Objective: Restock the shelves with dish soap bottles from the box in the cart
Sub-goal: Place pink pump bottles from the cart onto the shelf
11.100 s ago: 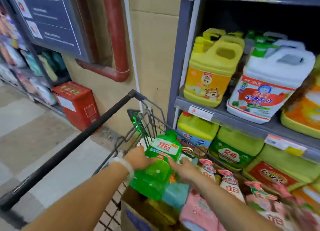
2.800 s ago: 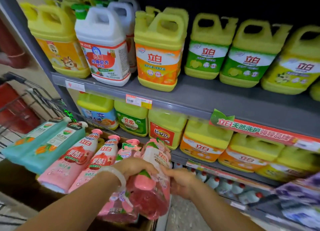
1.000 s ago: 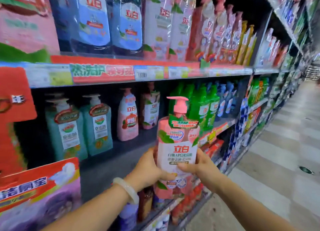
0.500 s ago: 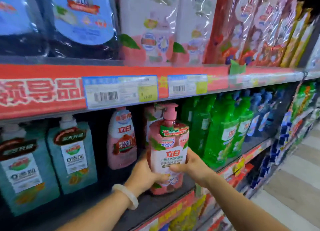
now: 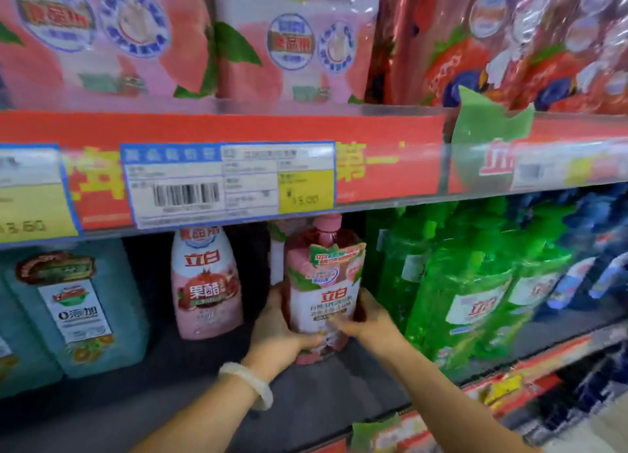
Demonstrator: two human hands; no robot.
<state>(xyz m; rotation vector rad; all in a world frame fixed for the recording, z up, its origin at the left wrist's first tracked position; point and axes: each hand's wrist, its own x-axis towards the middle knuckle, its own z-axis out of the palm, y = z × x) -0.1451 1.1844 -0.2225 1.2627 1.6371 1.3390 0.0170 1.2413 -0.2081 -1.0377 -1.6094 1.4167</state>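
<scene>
pink 立白 bottle [image 5: 323, 292] | both hands' grip | tag [image 5: 227, 184] ¥15.00

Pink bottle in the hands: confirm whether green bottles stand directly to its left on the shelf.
No. The green bottles stand right of the pink bottle; another pink bottle stands to its left.

Left hand [image 5: 277, 333] and right hand [image 5: 370, 323] holding a pink soap bottle [image 5: 323, 292] upright on the grey shelf [image 5: 190, 377], another pink bottle [image 5: 205, 282] to its left, green bottles [image 5: 475, 282] just to its right, price label [image 5: 227, 180] above
</scene>
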